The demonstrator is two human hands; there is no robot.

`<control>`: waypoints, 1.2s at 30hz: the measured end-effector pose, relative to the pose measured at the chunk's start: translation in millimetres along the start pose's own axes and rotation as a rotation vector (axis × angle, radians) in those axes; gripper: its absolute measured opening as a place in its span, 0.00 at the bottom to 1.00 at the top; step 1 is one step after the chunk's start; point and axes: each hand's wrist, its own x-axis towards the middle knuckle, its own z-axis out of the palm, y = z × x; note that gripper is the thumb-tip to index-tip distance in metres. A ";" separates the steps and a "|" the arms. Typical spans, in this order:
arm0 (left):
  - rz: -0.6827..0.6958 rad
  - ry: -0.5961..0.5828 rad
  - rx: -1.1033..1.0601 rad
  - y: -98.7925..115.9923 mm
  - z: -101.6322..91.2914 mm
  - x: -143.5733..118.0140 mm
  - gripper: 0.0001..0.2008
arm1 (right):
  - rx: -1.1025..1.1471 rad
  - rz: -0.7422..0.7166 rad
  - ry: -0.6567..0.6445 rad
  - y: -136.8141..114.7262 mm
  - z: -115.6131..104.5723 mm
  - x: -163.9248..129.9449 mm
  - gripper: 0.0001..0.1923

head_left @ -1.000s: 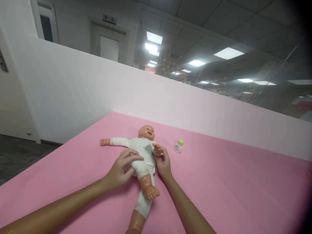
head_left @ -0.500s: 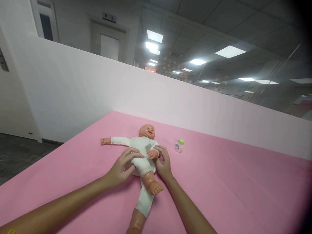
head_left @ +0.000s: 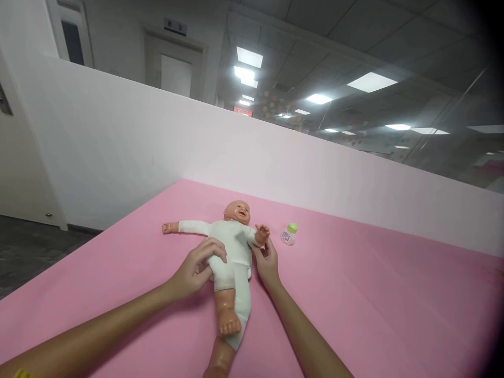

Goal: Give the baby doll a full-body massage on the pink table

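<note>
A baby doll (head_left: 239,244) in a white cloth body lies on its back on the pink tabletop (head_left: 334,294), head toward the white partition. My left hand (head_left: 205,262) is curled round the doll's hip and upper thigh on the left side. At the other side, my right hand (head_left: 268,262) has its fingers bent against the doll's raised forearm, just below its hand; part of the grip is hidden. One doll leg lies over the other, and the lower foot runs out of the frame. The doll's other arm stretches out to the left.
A small clear bottle with a green cap (head_left: 289,234) stands right of the doll, close to my right hand. Behind the table runs a white partition (head_left: 236,152). A door (head_left: 27,136) and dark floor (head_left: 35,252) lie at the left.
The doll's arm by my right hand has swung outward and up, off its belly. Its upper leg has shifted left and straightened, with my left hand at the thigh.
</note>
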 end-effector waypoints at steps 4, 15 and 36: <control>0.001 -0.051 -0.043 1.9 -2.0 0.7 0.12 | 0.088 0.115 0.103 10.8 -4.5 4.3 0.24; 0.001 0.012 0.015 1.3 2.9 1.9 0.14 | -0.201 -0.255 -0.169 1.7 -5.2 -4.6 0.17; 0.107 -0.129 0.116 5.0 -12.8 1.5 0.23 | 0.055 0.186 0.171 16.1 -10.4 6.5 0.20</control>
